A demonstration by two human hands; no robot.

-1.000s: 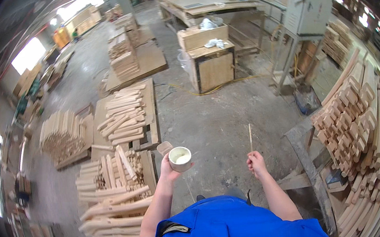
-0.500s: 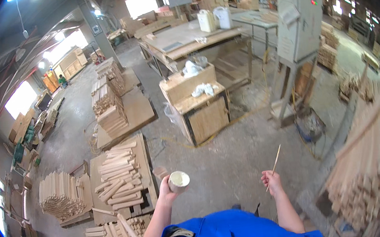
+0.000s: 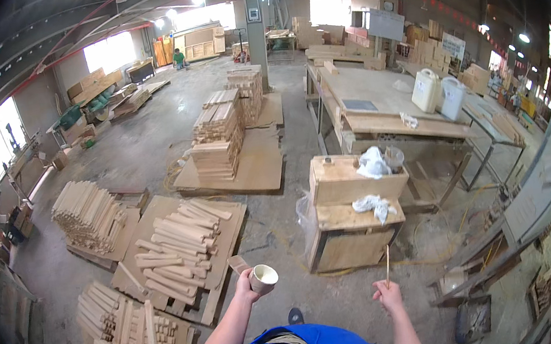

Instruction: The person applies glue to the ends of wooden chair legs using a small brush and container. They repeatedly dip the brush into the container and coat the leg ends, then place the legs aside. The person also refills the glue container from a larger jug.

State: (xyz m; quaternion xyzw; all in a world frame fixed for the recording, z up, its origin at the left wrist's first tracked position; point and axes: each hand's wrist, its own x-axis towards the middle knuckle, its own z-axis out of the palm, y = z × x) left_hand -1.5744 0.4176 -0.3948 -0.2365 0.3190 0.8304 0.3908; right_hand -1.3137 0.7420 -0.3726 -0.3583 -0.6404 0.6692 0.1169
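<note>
My left hand (image 3: pixel 243 291) is closed round a cup (image 3: pixel 264 280) with pale, whitish stuff inside. A small flat brownish piece (image 3: pixel 238 264) juts out beside the cup at my fingers; how it is held is hidden. To the right, well apart, my right hand (image 3: pixel 388 293) pinches a thin wooden stick (image 3: pixel 388 264) that points upward. Both hands are held out before my blue shirt, above the floor. Nearest to the left hand is a pallet of loose shaped wooden pieces (image 3: pixel 179 251).
Stacked wood strips (image 3: pixel 217 134) stand on a board ahead, with more piles (image 3: pixel 87 217) at the left. A wooden box stand (image 3: pixel 359 247) with white rags is ahead right. Behind it, a large worktable (image 3: pixel 375 92) carries two jugs (image 3: pixel 426 90). A grey cabinet (image 3: pixel 548 175) stands far right.
My view has swung to the left, so the box stand and worktable now sit further right in it. Both hands keep their holds on the cup and the stick.
</note>
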